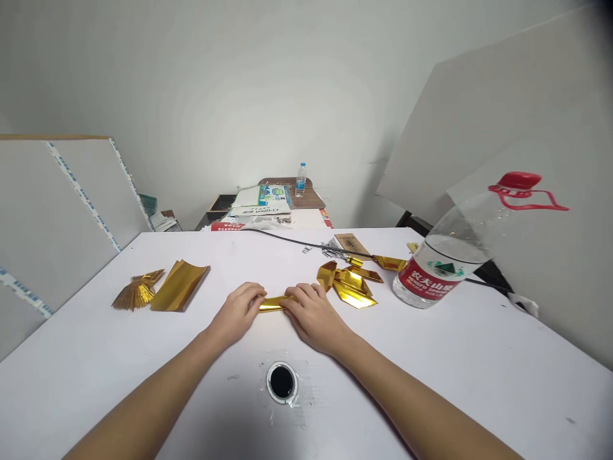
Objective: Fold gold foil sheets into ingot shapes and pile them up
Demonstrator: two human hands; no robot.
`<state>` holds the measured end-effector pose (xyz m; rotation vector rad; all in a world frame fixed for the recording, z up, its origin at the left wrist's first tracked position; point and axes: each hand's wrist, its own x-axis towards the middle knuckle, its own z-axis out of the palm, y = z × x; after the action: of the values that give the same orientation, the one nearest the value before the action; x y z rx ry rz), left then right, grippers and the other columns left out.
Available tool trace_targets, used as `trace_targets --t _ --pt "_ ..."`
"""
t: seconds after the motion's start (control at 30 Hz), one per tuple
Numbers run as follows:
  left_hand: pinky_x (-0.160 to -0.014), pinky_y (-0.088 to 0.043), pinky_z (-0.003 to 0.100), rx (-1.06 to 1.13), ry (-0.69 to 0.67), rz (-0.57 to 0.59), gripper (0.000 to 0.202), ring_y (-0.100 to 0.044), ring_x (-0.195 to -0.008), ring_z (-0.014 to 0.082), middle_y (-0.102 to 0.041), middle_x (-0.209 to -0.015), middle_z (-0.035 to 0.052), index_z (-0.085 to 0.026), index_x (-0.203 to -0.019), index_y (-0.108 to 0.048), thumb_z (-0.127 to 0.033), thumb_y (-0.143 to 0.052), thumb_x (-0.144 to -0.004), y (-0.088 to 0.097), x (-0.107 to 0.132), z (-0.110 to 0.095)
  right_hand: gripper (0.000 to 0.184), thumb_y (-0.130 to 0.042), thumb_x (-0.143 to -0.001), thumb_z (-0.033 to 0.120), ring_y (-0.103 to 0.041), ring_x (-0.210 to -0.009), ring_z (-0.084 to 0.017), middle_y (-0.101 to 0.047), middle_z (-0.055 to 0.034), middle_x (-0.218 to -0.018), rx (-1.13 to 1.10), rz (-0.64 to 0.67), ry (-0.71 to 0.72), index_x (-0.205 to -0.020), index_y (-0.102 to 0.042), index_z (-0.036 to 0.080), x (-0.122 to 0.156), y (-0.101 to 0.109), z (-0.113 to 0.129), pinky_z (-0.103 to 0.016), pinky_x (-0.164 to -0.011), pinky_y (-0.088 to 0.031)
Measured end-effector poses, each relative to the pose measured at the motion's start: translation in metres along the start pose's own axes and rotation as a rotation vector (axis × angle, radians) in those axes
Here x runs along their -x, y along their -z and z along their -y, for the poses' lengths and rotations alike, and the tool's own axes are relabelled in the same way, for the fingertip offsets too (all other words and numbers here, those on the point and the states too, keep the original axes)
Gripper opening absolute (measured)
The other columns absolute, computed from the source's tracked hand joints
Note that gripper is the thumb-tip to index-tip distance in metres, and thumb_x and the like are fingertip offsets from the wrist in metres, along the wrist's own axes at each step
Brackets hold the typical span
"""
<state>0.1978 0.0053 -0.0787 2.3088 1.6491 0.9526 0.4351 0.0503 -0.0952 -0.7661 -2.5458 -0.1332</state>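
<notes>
A narrow folded strip of shiny gold foil paper (272, 304) lies on the white table between my hands. My left hand (238, 311) pinches its left end with curled fingers. At the other end, my right hand (313, 317) presses its fingers and thumb onto the strip; the ends are hidden under the fingers. Several folded gold paper pieces (355, 287) lie just right of my right hand. To the left rests a stack of gold paper sheets (179, 286), beside a pleated gold paper fan (136, 292).
A large water bottle with a red cap (426, 271) stands at the right. A black cable (297, 241) crosses the table's back, near a yellow-handled tool (353, 261) and a brown card (352, 244). A round black hole (282, 382) sits in front. White panels flank the table.
</notes>
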Motion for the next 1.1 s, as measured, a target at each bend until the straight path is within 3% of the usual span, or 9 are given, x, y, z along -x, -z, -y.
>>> trace_targets --t 0.1,0.17,0.33,0.53,0.77,0.97,1.1 --pt "-0.106 -0.054 0.044 -0.208 -0.139 0.026 0.025 -0.061 -0.124 0.0240 -0.067 -0.132 0.0070 -0.023 -0.121 -0.069 -0.021 -0.051 -0.103 0.004 0.006 -0.011 0.027 -0.044 -0.109 0.024 -0.050 -0.108 -0.021 -0.067 -0.0091 -0.114 -0.043 0.038 -0.023 -0.120 -0.068 0.019 0.000 -0.001 0.001 -0.040 -0.094 -0.028" --pt "-0.099 -0.056 0.043 -0.293 -0.185 0.102 0.026 -0.064 -0.115 0.0233 -0.070 -0.122 0.0063 -0.023 -0.119 -0.069 -0.019 -0.048 -0.104 0.005 0.011 -0.021 0.027 -0.043 -0.109 0.023 -0.051 -0.107 -0.021 -0.067 -0.0087 -0.112 -0.068 0.056 -0.025 -0.121 -0.067 0.019 0.001 0.000 0.001 -0.040 -0.093 -0.028" --pt "-0.095 -0.060 0.040 -0.354 -0.150 0.196 0.023 -0.069 -0.106 0.0224 -0.073 -0.111 0.0078 -0.018 -0.111 -0.070 -0.017 -0.049 -0.102 -0.006 0.019 -0.032 0.031 -0.047 -0.105 0.019 -0.054 -0.104 -0.019 -0.067 -0.0079 -0.111 -0.098 0.086 0.011 -0.131 -0.064 0.024 0.006 0.004 0.003 -0.039 -0.092 -0.031" --pt "-0.105 -0.061 0.040 -0.357 -0.168 0.139 0.025 -0.069 -0.115 0.0223 -0.074 -0.122 0.0076 -0.018 -0.118 -0.069 -0.016 -0.051 -0.101 -0.014 0.022 -0.024 0.030 -0.042 -0.108 0.025 -0.054 -0.102 -0.020 -0.064 -0.0110 -0.111 -0.129 0.106 0.003 -0.124 -0.068 0.021 0.008 0.007 0.007 -0.036 -0.088 -0.037" --pt "-0.106 -0.061 0.040 -0.316 -0.159 0.158 0.030 -0.069 -0.118 0.0221 -0.073 -0.123 0.0077 -0.018 -0.124 -0.069 -0.015 -0.049 -0.101 -0.015 0.022 -0.022 0.034 -0.042 -0.108 0.025 -0.053 -0.104 -0.020 -0.064 -0.0101 -0.114 -0.141 0.175 -0.024 -0.134 -0.065 0.025 0.005 0.008 0.012 -0.036 -0.089 -0.038" --pt "-0.099 -0.062 0.036 -0.175 -0.060 0.163 0.023 -0.070 -0.108 0.0195 -0.076 -0.113 0.0059 -0.021 -0.106 -0.078 -0.022 -0.056 -0.101 -0.002 0.019 -0.007 0.024 -0.055 -0.103 0.030 -0.054 -0.114 -0.022 -0.067 -0.0072 -0.121 -0.144 0.160 -0.094 -0.115 -0.076 0.029 0.012 0.018 -0.003 -0.040 -0.094 -0.035" --pt "-0.108 -0.057 0.041 -0.116 -0.041 0.164 0.015 -0.066 -0.123 0.0225 -0.071 -0.130 0.0063 -0.021 -0.096 -0.077 -0.023 -0.062 -0.098 0.004 0.014 0.000 0.019 -0.060 -0.102 0.032 -0.057 -0.118 -0.022 -0.069 -0.0047 -0.125 -0.206 0.116 -0.136 -0.101 -0.078 0.026 0.011 0.015 -0.011 -0.041 -0.098 -0.034"
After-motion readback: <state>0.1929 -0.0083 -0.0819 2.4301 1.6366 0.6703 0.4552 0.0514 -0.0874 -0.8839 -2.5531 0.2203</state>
